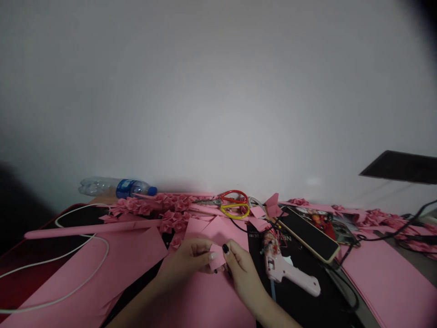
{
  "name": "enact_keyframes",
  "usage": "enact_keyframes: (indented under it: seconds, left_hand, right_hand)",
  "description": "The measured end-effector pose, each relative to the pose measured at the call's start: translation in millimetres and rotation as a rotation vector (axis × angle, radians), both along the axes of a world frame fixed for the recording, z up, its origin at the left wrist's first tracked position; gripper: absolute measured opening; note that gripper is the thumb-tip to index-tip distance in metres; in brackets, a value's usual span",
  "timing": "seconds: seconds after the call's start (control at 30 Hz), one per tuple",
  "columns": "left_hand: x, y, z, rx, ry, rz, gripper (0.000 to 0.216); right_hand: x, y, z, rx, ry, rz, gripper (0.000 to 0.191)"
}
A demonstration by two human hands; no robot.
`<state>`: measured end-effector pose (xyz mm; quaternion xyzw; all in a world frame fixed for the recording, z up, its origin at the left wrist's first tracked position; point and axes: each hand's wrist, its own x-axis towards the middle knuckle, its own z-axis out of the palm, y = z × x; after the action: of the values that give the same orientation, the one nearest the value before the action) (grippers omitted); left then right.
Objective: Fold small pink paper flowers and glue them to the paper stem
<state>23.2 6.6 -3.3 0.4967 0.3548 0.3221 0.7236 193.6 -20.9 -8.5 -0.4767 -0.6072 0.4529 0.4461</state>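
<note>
Both my hands meet low in the middle of the view over pink paper sheets. My left hand (pixel 189 259) and my right hand (pixel 239 266) pinch a small folded piece of pink paper (pixel 217 257) between their fingertips. The fingers of both are closed on it. Just behind them lie several folded pink paper flowers (pixel 170 212). A pink glue gun (pixel 283 269) lies just right of my right hand on a dark mat.
Red and yellow scissors (pixel 234 205) lie behind the paper near the wall. A plastic water bottle (pixel 118 187) lies on its side at the back left. A phone (pixel 309 234) rests to the right. A white cable (pixel 68 269) loops at left, black cables (pixel 392 234) at right.
</note>
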Motion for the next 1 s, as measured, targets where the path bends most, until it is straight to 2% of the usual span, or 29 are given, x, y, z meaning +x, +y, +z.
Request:
enact_keyframes:
  seconds: [0.23,0.4,0.53,0.77,1.0]
  left_hand:
    - [-2,3,-11.6,-0.016,0.039,0.056,0.05]
    - [0,3,-10.6,0.046,0.066,0.067,0.047]
    - [1,3,-13.1,0.067,0.064,0.124,0.048]
    - [1,5,-16.8,-0.008,0.078,0.259,0.056]
    - [0,3,-12.1,0.092,0.147,0.212,0.032]
  right_hand:
    - [2,1,-5.2,0.014,-0.061,-0.027,0.032]
    - [0,3,0.7,0.014,-0.099,-0.057,0.028]
    - [-1,3,6.6,0.018,-0.087,-0.035,0.024]
    - [0,3,-1.0,-0.056,-0.028,-0.026,0.024]
    - [-1,4,1.4,-0.083,-0.007,-0.012,0.024]
